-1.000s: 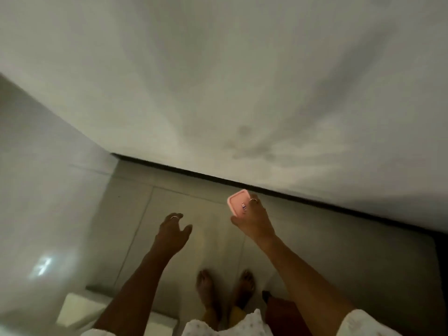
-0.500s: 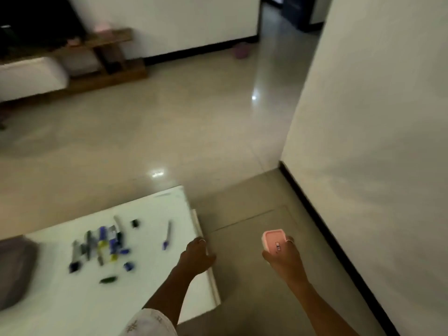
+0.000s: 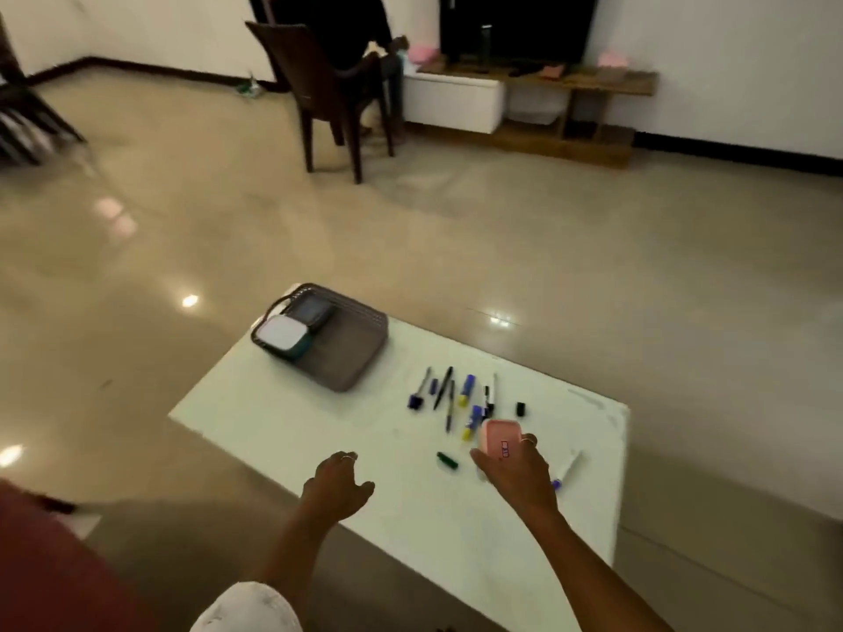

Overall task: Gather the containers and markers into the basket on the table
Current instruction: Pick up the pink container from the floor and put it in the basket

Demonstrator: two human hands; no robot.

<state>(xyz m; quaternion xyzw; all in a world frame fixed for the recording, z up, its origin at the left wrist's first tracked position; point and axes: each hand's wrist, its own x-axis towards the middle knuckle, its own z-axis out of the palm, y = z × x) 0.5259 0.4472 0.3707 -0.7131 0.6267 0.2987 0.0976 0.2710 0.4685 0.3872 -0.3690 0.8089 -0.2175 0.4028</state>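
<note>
My right-hand fingers are clamped on the pink container, now over the markers on the desk; my left hand hangs loosely open, empty. Half a second ago I faced floor and wall; now the basket, two containers inside, is within reach.

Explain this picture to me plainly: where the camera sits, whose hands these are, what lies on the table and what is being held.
The camera is worn on a person's head and looks down at their own two bare hands. The right hand holds a pink container. The left hand is empty and open above the white table. On the table lie scattered markers, loose caps, and a grey basket that already holds two containers.
</note>
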